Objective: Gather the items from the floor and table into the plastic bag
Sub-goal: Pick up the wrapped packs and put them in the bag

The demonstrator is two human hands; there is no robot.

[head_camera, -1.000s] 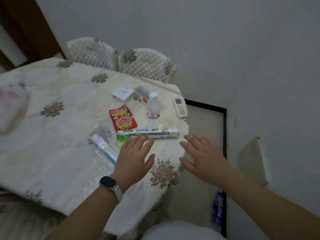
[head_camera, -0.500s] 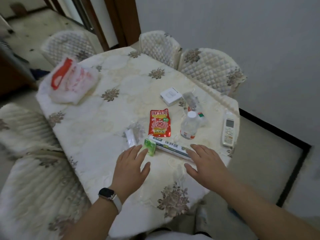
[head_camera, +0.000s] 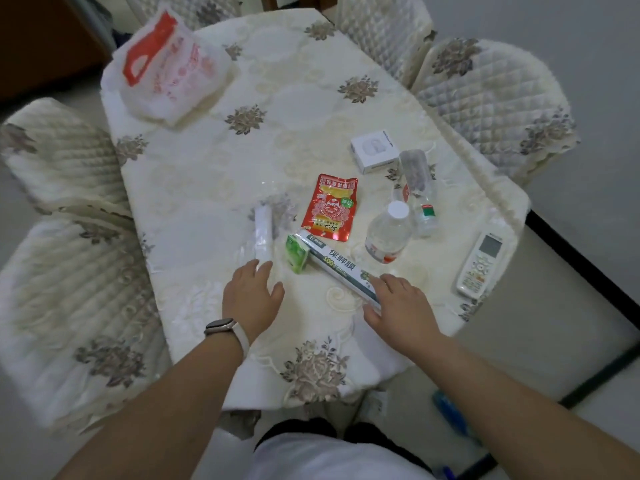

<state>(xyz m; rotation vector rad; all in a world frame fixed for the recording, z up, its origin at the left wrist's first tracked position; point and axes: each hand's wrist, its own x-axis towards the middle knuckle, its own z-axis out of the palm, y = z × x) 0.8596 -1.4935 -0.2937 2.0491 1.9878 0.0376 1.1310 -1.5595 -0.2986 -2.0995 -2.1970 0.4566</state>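
Head view looked down on a worktop (head_camera: 194, 174) with a flowery cloth. My left hand (head_camera: 252, 295) lay flat and open, holding nothing, fingertips just touching a small white roll (head_camera: 263, 233) in the middle of the frame. My right hand (head_camera: 401, 303) was open too, with its fingers resting on the near end of the long cling film box (head_camera: 337, 268). It was not gripping the box yet.

I judged the box to be light and stiff, so a grab around its middle should work best. Just above it lay a red snack pouch (head_camera: 330, 207), flat and probably slippery. Right of that stood a clear water bottle (head_camera: 389, 233), which looked heavier and could tip over. Another clear bottle (head_camera: 417, 188) lay on its side behind it. A white box (head_camera: 374, 154) sat above them, and a remote (head_camera: 479, 265) lay close to the right edge, where a bump might knock it off.

At the upper left of the frame sat the plastic bag (head_camera: 166, 67), soft and floppy, well apart from everything. The cloth between was bare, so there was room to carry things over. Chairs crowded the sides.
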